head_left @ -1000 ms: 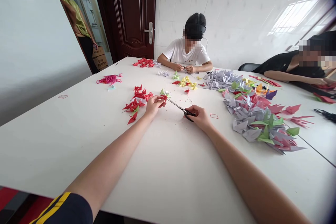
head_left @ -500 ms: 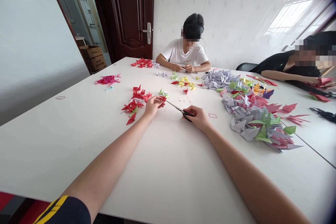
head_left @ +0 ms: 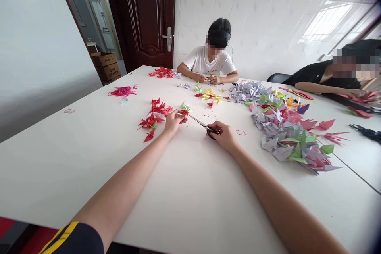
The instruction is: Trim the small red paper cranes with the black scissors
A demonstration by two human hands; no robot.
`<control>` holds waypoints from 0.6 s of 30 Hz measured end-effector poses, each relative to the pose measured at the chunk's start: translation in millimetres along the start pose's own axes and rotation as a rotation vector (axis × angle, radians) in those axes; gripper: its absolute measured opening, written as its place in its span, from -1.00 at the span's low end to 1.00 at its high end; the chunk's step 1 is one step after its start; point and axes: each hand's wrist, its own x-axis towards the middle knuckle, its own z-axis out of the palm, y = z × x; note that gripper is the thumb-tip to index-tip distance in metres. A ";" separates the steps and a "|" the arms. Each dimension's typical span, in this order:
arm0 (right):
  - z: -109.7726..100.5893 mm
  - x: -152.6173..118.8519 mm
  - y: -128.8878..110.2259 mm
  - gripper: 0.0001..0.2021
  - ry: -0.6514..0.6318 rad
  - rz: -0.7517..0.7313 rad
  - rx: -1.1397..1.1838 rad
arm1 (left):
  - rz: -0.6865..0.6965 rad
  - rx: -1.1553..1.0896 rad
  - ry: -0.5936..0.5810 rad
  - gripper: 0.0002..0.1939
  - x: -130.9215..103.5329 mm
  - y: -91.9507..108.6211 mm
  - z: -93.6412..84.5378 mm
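One red paper piece (head_left: 185, 113) at the tips of the scissors (head_left: 205, 126) is pinched by the left hand (head_left: 173, 122), the right hand (head_left: 225, 135) grasping their handles, apparently trimming; the next snip needs steady aim.

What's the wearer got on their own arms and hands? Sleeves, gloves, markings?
Left arm: dark navy sleeve with yellow stripes, ending near the elbow; forearm bare below it. Right arm: bare as far as the frame shows, no sleeve in view. Left hand and right hand: no gloves, and no watch or band visible at either wrist. No cables on the arms.
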 end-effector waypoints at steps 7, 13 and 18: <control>1.2 -3.5 -2.6 -0.79 0.040 -0.072 -0.038 | 0.005 0.048 0.011 -0.76 -0.6 0.5 -0.8; 5.5 -10.4 -7.1 -0.80 0.297 -0.283 -0.269 | -0.008 0.024 0.061 -0.76 -1.2 -0.9 -2.3; -1.2 -6.0 -5.8 -0.80 0.217 -0.227 -0.250 | 0.029 0.160 0.028 -0.89 -1.7 1.3 0.6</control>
